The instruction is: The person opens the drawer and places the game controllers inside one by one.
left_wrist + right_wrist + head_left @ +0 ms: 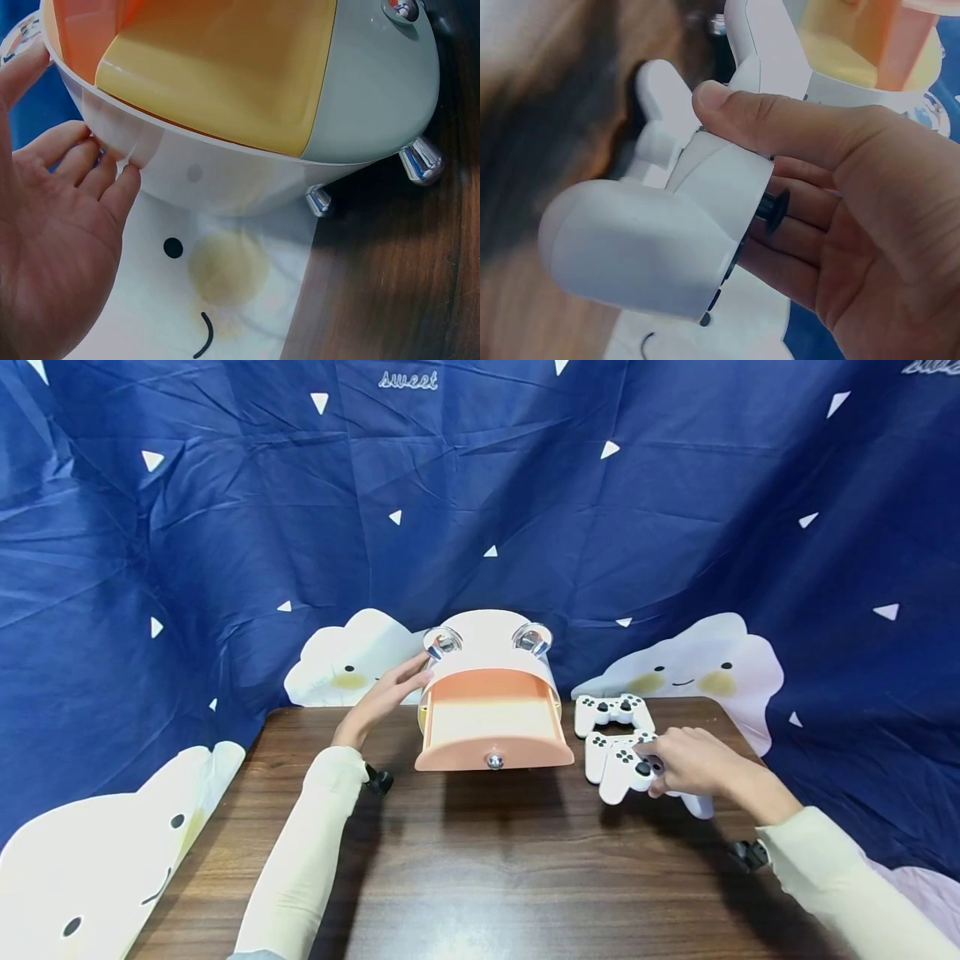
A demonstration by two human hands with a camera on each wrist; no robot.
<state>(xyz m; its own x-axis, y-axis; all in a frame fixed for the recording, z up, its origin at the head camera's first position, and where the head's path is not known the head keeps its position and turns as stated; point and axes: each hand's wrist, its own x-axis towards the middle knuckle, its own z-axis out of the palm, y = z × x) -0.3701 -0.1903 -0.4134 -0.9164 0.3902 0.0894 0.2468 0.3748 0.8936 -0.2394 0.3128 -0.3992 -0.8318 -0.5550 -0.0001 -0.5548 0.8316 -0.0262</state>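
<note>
A white game controller (619, 777) is gripped in my right hand (693, 764). In the right wrist view the thumb lies along the controller's edge (637, 247), and the fingers are on its other side. Just beyond it, two more white controllers lie on the table: one (595, 762) partly hidden under the held one, another (643, 714) farther back. A white drawer box (487, 631) with chrome ring eyes stands in the middle, its peach drawer (450, 756) pulled out. My left hand (382, 702) touches the box's left side, fingertips (129, 176) against the white wall.
A brown wooden table (480, 868) bears everything. Behind it hangs a blue curtain (480, 485) with white triangles and cloud shapes (690, 664). In the left wrist view, chrome feet (421, 161) hold the box above the tabletop. A round chrome knob (495, 761) sticks out from the drawer front.
</note>
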